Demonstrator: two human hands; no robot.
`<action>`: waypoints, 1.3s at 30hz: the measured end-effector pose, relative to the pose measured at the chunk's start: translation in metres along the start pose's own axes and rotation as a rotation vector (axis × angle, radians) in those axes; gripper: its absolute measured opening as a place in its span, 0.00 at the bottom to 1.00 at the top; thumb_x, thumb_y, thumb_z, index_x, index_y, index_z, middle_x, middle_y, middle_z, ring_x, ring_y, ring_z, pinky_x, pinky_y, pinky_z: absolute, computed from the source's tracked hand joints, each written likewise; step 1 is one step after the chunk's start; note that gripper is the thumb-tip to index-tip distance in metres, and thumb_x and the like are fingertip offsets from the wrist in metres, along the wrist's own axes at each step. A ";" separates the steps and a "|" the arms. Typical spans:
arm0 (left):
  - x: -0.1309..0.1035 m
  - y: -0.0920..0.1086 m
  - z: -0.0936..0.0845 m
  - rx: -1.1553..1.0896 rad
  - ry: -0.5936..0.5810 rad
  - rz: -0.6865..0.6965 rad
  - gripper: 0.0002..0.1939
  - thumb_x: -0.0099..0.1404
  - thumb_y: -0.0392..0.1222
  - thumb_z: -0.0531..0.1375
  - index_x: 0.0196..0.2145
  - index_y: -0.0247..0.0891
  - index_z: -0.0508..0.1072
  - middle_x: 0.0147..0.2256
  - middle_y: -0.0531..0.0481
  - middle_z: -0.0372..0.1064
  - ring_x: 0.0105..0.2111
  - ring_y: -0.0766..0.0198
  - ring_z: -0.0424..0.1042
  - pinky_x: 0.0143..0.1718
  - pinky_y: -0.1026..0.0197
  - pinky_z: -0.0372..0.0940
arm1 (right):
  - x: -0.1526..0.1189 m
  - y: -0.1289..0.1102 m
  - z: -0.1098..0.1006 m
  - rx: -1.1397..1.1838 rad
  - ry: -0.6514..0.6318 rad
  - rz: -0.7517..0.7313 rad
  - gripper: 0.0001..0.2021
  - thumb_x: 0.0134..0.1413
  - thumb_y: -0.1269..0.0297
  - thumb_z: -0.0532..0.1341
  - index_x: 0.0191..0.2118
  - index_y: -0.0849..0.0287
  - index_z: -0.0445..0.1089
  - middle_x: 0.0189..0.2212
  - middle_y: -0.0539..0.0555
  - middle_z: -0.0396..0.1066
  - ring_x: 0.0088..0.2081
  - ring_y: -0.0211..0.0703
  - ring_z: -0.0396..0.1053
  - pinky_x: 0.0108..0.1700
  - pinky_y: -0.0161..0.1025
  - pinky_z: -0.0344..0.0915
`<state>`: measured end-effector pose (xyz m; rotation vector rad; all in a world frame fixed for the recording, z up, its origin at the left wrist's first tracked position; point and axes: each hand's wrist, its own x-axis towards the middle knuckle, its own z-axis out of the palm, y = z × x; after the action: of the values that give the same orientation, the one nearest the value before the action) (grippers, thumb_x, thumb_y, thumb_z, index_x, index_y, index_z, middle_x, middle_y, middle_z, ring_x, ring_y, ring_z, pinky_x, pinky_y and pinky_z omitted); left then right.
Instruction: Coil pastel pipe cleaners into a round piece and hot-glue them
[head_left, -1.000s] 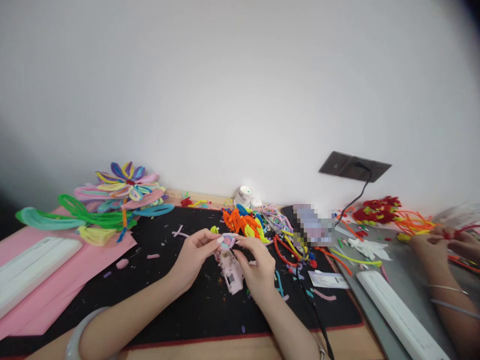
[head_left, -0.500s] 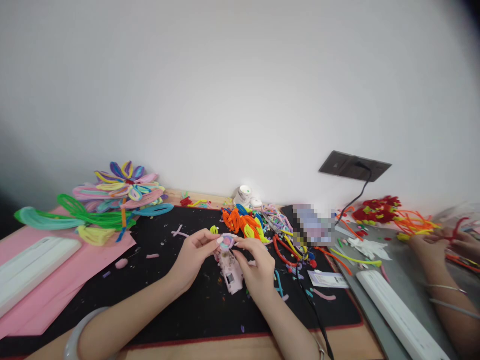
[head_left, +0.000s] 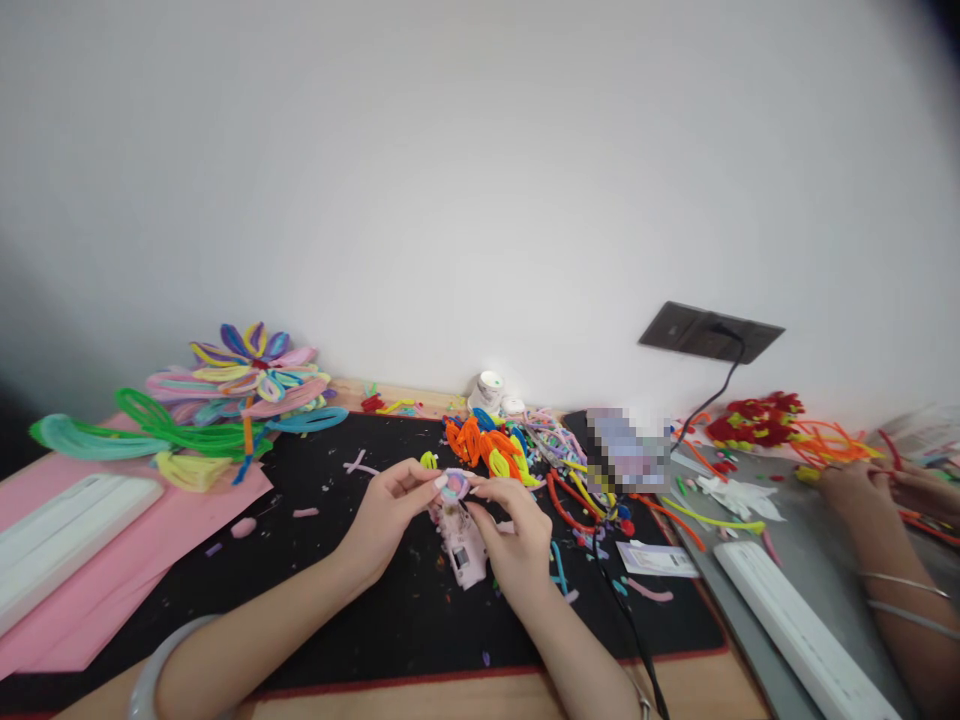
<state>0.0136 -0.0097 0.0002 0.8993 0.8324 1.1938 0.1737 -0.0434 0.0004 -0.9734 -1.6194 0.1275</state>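
Between both hands is a small round coil of pipe cleaner (head_left: 453,485) in lilac, pink and pale blue. My left hand (head_left: 390,515) pinches its left side between thumb and fingertips. On its right side, the fingertips of my right hand (head_left: 516,535) are closed, with the thumb lower down. Just below the coil, a pink device (head_left: 466,562) with a small dark window lies on the black mat (head_left: 337,620). Its upper end is partly hidden by the coil and fingers, and I cannot tell what it is.
Pipe-cleaner flowers (head_left: 259,365) stand at left above pink sheets (head_left: 217,505). Orange bundles (head_left: 480,440), a white cup (head_left: 490,388) and cut scraps lie behind my hands. A black cable (head_left: 626,610) crosses the mat. At right, a co-worker's hands (head_left: 862,495) hold a red pipe cleaner.
My hands and the coil hold almost the same position. The co-worker's hands at the right have shifted slightly, and their red pipe cleaner has swung left.
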 end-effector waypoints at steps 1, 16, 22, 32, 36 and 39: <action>0.000 0.000 0.000 0.001 -0.001 0.000 0.10 0.50 0.42 0.70 0.24 0.36 0.73 0.24 0.53 0.73 0.26 0.66 0.68 0.29 0.64 0.65 | 0.000 0.000 0.000 0.001 -0.002 0.003 0.08 0.55 0.75 0.62 0.36 0.53 0.71 0.35 0.53 0.78 0.37 0.45 0.76 0.41 0.42 0.74; 0.001 -0.002 -0.002 0.015 -0.014 0.009 0.10 0.51 0.42 0.70 0.24 0.36 0.73 0.25 0.52 0.73 0.26 0.66 0.68 0.29 0.63 0.64 | 0.000 -0.001 0.001 0.015 0.003 -0.007 0.09 0.53 0.76 0.63 0.36 0.54 0.71 0.34 0.53 0.77 0.37 0.43 0.76 0.41 0.39 0.73; 0.001 -0.002 -0.002 0.039 -0.015 0.013 0.09 0.51 0.42 0.70 0.24 0.36 0.74 0.26 0.52 0.73 0.27 0.65 0.69 0.31 0.62 0.64 | 0.001 -0.003 0.000 0.018 0.006 0.001 0.08 0.54 0.75 0.63 0.36 0.53 0.71 0.34 0.52 0.77 0.37 0.44 0.76 0.40 0.40 0.74; 0.001 -0.004 -0.003 0.005 -0.028 0.000 0.08 0.52 0.41 0.69 0.25 0.37 0.74 0.27 0.52 0.74 0.28 0.66 0.68 0.31 0.64 0.64 | -0.001 0.000 0.001 0.066 0.021 0.040 0.08 0.53 0.75 0.64 0.35 0.54 0.71 0.33 0.52 0.77 0.36 0.43 0.77 0.40 0.39 0.74; 0.001 -0.003 -0.002 -0.035 -0.024 -0.013 0.09 0.51 0.40 0.71 0.23 0.36 0.74 0.25 0.53 0.74 0.26 0.68 0.68 0.29 0.66 0.63 | -0.002 0.002 0.001 0.085 0.006 0.068 0.07 0.53 0.75 0.64 0.35 0.55 0.71 0.33 0.52 0.77 0.37 0.43 0.77 0.41 0.40 0.74; 0.001 -0.002 -0.002 -0.120 -0.038 -0.064 0.10 0.50 0.40 0.71 0.23 0.36 0.74 0.26 0.53 0.74 0.26 0.68 0.68 0.30 0.66 0.65 | -0.002 0.002 0.001 0.109 -0.008 0.109 0.07 0.53 0.74 0.64 0.35 0.55 0.70 0.34 0.52 0.77 0.38 0.44 0.77 0.42 0.41 0.75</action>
<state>0.0125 -0.0084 -0.0025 0.7898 0.7463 1.1551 0.1742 -0.0430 -0.0031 -0.9778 -1.5504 0.2924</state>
